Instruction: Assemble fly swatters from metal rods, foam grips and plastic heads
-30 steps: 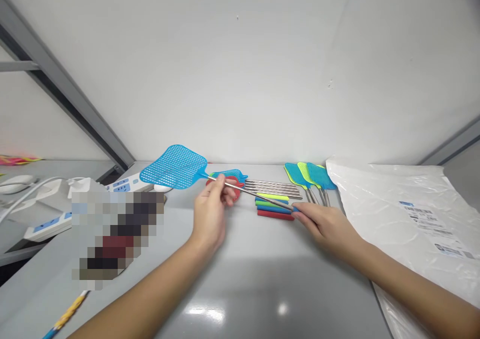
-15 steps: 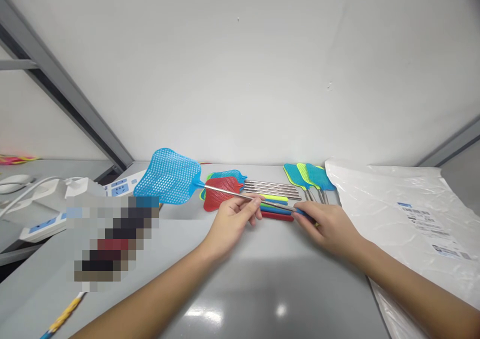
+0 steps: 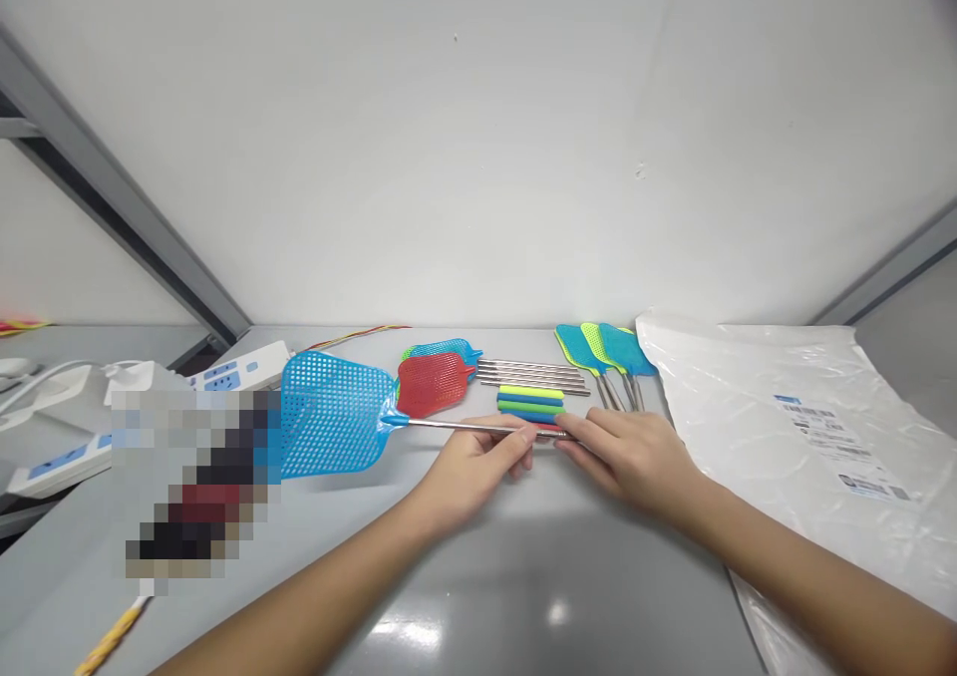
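Note:
A blue fly swatter (image 3: 336, 415) lies across both hands, its perforated head out to the left and its metal rod nearly level. My left hand (image 3: 478, 462) is closed around the middle of the rod. Over the rod's right end, my right hand (image 3: 635, 454) is closed on the swatter, covering its handle. Just behind the hands lie several coloured handle sleeves (image 3: 529, 398) in yellow, blue, green and red. Farther back is a row of metal rods (image 3: 532, 375). Left of these rest a red swatter head (image 3: 432, 385) and a blue swatter head (image 3: 449, 348).
Several swatters with teal and yellow-green heads (image 3: 575, 349) lie at the back right. Beside them a white plastic mailing bag (image 3: 748, 407) covers the table's right side. Power strips (image 3: 239, 369) with plugs and cables sit at the left, near a pixelated patch. A white wall (image 3: 478, 158) stands behind.
The swatter's head has dropped and its rod has swung closer to level. My right hand has shifted slightly left, nearer my left hand, and now hides the blue handle. The view has shifted slightly.

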A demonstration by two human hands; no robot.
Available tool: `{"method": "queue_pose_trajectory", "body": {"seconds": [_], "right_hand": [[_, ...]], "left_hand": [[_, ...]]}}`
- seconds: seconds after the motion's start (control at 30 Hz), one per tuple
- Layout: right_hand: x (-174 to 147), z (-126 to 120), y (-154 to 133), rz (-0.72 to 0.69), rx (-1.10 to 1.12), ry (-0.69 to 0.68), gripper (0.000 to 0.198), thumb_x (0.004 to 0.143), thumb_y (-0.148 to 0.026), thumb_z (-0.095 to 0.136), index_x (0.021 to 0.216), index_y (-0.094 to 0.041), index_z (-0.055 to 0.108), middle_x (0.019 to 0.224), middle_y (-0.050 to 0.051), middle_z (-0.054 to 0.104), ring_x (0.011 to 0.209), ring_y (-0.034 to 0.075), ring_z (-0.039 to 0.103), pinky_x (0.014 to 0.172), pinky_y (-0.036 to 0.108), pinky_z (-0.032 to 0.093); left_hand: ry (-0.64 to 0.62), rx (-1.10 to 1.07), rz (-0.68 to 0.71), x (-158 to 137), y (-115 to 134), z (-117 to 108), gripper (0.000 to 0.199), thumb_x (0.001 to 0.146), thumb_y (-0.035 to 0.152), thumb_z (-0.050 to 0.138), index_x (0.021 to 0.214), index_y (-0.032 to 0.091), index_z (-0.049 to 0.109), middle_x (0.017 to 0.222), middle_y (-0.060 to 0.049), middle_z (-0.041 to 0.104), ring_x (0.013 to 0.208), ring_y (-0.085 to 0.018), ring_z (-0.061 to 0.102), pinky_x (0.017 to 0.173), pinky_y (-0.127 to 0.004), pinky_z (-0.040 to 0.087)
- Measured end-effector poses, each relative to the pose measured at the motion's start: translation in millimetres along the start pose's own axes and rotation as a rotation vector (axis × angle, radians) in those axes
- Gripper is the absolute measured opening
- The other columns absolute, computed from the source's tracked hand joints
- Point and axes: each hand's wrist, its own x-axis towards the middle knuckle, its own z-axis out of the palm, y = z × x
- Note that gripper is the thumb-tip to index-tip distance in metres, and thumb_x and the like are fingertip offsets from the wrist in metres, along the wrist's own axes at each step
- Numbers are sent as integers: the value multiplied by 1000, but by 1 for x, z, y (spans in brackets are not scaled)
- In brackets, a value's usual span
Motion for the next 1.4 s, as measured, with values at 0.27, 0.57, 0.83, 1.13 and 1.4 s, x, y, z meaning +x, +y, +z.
{"method": "queue_pose_trajectory", "body": {"seconds": [0.27,0.57,0.83,1.13,1.4], "right_hand": [[1,-1,-3,-56,22,68,17,95,-31,50,94,-20,63,60,-4,52,50,10,41,52,27,24],[-1,1,22,15,14,98,14,94,-26,51,88,-18,62,60,-4,55,52,10,44,52,27,24],[-9,4,32,32,3,103,20,91,-29,54,75,-18,57,56,-4,53,49,10,43,52,26,23],[-6,4,19,0,52,58,36,94,-36,50,63,-18,51,51,-4,47,47,9,38,51,27,20],[4,-5,17,51,49,96,37,95,-36,49,63,-18,52,52,-4,47,47,9,36,51,27,20]], "left_hand": [[109,4,66,-4,-7,5,39,89,28,43,51,20,35,53,3,35,55,-13,32,55,-29,24],[446,-252,272,12,-1,-42,39,81,19,43,46,20,25,50,3,22,52,-13,28,56,-29,31],[270,33,224,3,0,-27,40,94,35,42,58,19,40,58,3,35,58,-12,35,56,-26,29],[-42,297,109,-3,7,-18,43,96,38,36,59,18,46,59,2,42,60,-12,38,57,-25,29],[111,215,179,3,21,-46,43,92,40,41,54,20,35,57,3,34,57,-13,34,60,-28,35]]}}
